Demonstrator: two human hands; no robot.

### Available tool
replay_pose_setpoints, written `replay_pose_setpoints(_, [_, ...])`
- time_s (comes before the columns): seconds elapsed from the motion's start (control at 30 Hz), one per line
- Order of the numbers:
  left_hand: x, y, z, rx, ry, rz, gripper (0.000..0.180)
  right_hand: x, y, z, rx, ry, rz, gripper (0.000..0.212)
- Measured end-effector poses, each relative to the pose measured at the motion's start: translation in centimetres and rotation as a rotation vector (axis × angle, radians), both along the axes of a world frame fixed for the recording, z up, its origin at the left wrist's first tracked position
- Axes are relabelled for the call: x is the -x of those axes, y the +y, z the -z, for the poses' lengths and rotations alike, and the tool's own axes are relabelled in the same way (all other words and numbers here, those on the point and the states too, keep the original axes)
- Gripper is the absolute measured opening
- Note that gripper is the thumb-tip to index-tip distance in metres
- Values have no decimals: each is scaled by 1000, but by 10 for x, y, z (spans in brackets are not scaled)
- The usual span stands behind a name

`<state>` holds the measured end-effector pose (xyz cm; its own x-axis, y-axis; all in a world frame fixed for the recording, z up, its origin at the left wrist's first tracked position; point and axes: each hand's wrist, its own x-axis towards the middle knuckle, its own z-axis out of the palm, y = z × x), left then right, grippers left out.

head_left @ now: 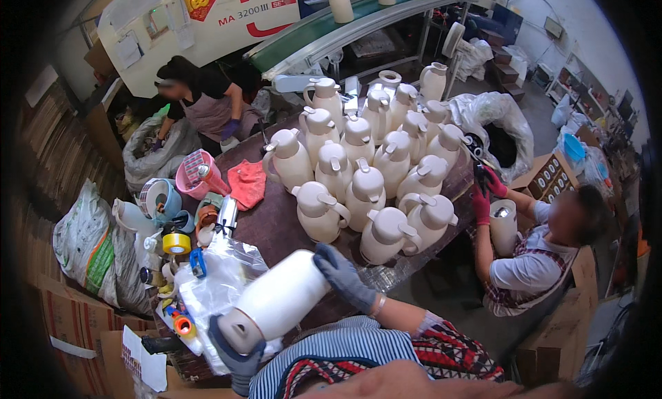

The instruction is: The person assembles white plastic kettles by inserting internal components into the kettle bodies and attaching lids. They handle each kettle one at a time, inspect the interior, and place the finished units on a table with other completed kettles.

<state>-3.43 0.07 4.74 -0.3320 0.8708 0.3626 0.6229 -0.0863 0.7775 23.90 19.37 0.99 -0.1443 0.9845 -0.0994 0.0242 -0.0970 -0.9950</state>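
Note:
A cream-white vacuum jug body (pixel 283 299) lies tilted between my two grey-gloved hands, above the near side of the table. My left hand (pixel 238 357) grips its lower-left end, where a small dark opening shows. At the upper-right end, my right hand (pixel 345 278) presses against the body with its fingers curved over the rim. No lid or handle shows on this piece. Beneath and beside it lie clear plastic bags (pixel 224 268). Finished-looking cream jugs with lids and handles (pixel 365 196) stand upright in a group beyond my right hand.
Left on the dark table (pixel 265 223) are a red cloth (pixel 247 184), a pink basket (pixel 196 175), yellow tape (pixel 176 244) and an orange tape roll (pixel 184 326). A co-worker (pixel 531 247) at right holds another jug body; another person (pixel 207 106) bends over a sack. A green conveyor (pixel 296 44) runs behind.

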Motion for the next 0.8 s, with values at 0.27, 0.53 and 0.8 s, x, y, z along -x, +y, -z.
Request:
replay_pose_setpoints(0.27, [-17,-26,40,90,81,75,113,23,-8,105,188,-539,-83,61])
replay_pose_setpoints(0.53, [-39,34,12,249,54,680,40,-12,6,155,-96,-589,-328,46])
replay_pose_setpoints(0.8, [-54,19,61,151,140,636,21,-27,27,182,-91,-752,-557,40])
